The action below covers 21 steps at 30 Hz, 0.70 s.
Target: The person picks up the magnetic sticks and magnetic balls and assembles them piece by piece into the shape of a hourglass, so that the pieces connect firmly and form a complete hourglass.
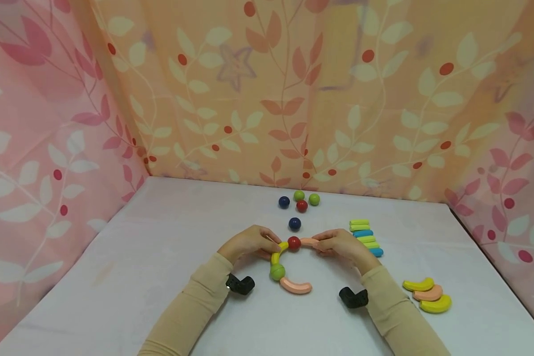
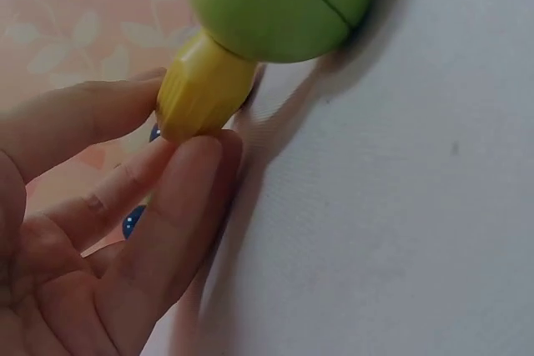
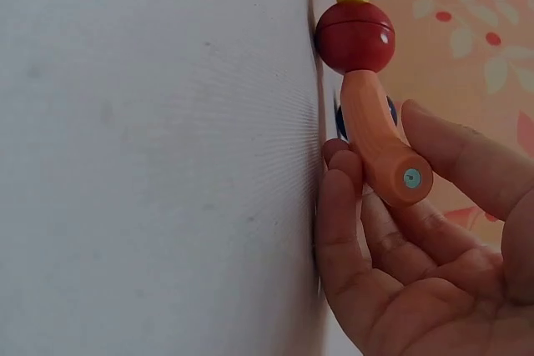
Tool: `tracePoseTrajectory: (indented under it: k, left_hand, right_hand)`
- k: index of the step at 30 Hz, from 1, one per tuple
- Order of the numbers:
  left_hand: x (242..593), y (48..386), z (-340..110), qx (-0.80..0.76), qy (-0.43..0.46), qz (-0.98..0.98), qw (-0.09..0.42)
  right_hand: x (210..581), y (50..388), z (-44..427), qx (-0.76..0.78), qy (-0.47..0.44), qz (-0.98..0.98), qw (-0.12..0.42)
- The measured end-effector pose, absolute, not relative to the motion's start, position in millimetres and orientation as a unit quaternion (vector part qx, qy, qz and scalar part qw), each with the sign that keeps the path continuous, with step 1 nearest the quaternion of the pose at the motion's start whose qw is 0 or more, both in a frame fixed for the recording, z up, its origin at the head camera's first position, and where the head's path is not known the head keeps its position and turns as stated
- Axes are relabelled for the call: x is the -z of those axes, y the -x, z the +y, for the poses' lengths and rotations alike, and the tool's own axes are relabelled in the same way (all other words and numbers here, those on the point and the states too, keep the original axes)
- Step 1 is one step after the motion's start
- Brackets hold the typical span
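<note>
On white table [image 1: 115, 257], left hand [image 1: 250, 242] pinches yellow bent stick [image 1: 275, 258], right hand [image 1: 341, 245] pinches pink stick [image 3: 369, 127]; red ball [image 1: 294, 243] between, touching both.

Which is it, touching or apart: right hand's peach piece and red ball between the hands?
Touching: the right wrist view shows the peach piece butted end-on against the red ball, no gap.

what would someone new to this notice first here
Probably the glossy red ball near the middle of the white table, between a yellow piece pinched by the left hand and a peach piece pinched by the right hand. Next might come the leafy curtain behind, orange at the back and pink at the sides.
</note>
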<state>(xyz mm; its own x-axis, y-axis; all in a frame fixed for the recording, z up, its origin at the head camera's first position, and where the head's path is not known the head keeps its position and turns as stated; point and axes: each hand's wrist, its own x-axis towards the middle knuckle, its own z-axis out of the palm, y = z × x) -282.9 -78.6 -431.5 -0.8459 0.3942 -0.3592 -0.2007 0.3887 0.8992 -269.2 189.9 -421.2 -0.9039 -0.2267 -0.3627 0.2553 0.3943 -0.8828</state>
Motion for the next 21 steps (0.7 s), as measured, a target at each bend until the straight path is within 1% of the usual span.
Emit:
tracePoseTrajectory:
  k: [7, 16, 21]
  left_hand:
    - [430.0, 283.3, -78.6, -0.543, -0.053, 0.79, 0.28]
    - [427.3, 281.9, -77.2, -0.523, -0.053, 0.799, 0.291]
    - [424.7, 278.8, -75.5, -0.519, -0.059, 0.802, 0.29]
  right_hand:
    - [422.4, 271.2, 190.8, 0.54, -0.016, 0.812, 0.221]
    - [419.7, 269.4, 184.1, 0.491, -0.046, 0.848, 0.195]
    - [419.0, 268.4, 186.5, 0.49, -0.042, 0.849, 0.194]
